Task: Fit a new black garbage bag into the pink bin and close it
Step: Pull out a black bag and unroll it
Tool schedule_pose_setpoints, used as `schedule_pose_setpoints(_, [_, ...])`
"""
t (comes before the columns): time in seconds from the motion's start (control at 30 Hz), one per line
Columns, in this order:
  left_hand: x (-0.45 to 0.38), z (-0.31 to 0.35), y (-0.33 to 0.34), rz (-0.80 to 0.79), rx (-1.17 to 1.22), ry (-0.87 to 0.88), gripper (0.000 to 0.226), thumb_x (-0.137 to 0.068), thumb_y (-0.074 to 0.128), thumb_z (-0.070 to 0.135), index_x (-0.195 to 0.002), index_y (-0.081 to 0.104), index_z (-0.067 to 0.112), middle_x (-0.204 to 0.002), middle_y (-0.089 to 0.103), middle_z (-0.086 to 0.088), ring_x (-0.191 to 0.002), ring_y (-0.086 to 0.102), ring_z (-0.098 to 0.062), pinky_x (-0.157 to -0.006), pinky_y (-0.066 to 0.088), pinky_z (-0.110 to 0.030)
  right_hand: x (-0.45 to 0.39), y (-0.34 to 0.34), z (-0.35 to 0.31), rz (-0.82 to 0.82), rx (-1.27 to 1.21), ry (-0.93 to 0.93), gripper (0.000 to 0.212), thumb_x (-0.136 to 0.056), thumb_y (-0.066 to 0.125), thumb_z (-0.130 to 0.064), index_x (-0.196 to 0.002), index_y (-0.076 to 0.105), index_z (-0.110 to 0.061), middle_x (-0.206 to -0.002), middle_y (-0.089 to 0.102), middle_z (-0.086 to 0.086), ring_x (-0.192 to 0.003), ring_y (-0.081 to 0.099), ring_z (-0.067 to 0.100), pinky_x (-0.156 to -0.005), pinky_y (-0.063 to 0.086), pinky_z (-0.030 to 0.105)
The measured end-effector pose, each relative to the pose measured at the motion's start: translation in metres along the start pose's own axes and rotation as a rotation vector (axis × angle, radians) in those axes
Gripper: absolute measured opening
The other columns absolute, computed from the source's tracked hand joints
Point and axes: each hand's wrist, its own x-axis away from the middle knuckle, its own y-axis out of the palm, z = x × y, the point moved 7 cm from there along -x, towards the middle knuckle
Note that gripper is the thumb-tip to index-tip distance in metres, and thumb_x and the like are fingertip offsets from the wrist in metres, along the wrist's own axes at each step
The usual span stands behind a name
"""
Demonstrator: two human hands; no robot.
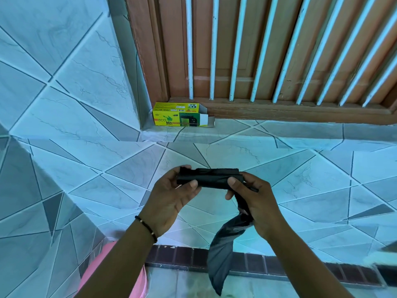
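Observation:
I hold a roll of black garbage bags (211,177) level in front of a tiled wall. My left hand (171,196) grips the roll's left end. My right hand (255,201) grips its right end and also a loose bag tail (223,252) that hangs down from that hand. Part of the pink bin (140,278) shows at the bottom edge, mostly hidden behind my left forearm.
An opened yellow bin-bag box (182,117) lies on the tiled ledge (279,127) below a wooden window with white bars (257,61). Tiled walls stand ahead and to the left. A dark brick strip (300,265) runs along the wall's base.

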Motion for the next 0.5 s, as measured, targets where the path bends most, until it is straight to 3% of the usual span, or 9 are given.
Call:
schedule_pose_setpoints(0.17, [0.001,0.012,-0.001,0.096,-0.222,0.118,0.014,-0.079,0.06,-0.005,-0.083,0.064,0.008,-0.075,0.07,0.0,-0.077,0.068,-0.018,-0.073,0.059,-0.027,-0.004,0.003,-0.003,-0.119,-0.015,0.05,0.029,-0.077,0.066,-0.025,-0.097,0.067,-0.004,-0.077,0.062,0.023,-0.035,0.031,0.01,-0.04,0.028,0.019])
schedule_pose_setpoints(0.3, [-0.003,0.016,0.003,0.097,-0.274,0.132,0.011,-0.081,0.06,-0.002,-0.085,0.062,0.008,-0.082,0.067,-0.005,-0.079,0.067,-0.021,-0.071,0.06,-0.027,-0.007,0.003,-0.006,-0.115,-0.015,0.052,0.025,-0.08,0.067,-0.007,-0.103,0.064,-0.002,-0.08,0.062,0.02,-0.042,0.042,0.008,-0.042,0.04,0.016])
schedule_pose_setpoints(0.43, [-0.013,0.019,0.011,0.028,-0.43,0.112,0.014,-0.08,0.065,0.003,-0.088,0.062,0.014,-0.088,0.067,-0.003,-0.082,0.066,-0.019,-0.075,0.06,-0.032,-0.012,-0.003,-0.011,-0.035,-0.044,0.034,0.019,-0.082,0.065,-0.006,-0.099,0.065,0.0,-0.076,0.06,0.017,-0.043,0.046,0.006,-0.042,0.042,0.017])
schedule_pose_setpoints(0.5, [-0.025,0.029,0.014,0.002,-0.584,0.154,0.017,-0.077,0.068,0.017,-0.092,0.061,0.021,-0.093,0.065,0.0,-0.083,0.063,-0.016,-0.08,0.057,-0.031,-0.015,-0.007,-0.016,0.006,-0.054,0.021,0.016,-0.082,0.064,-0.006,-0.097,0.065,0.002,-0.072,0.059,0.013,-0.042,0.046,0.006,-0.041,0.041,0.016])
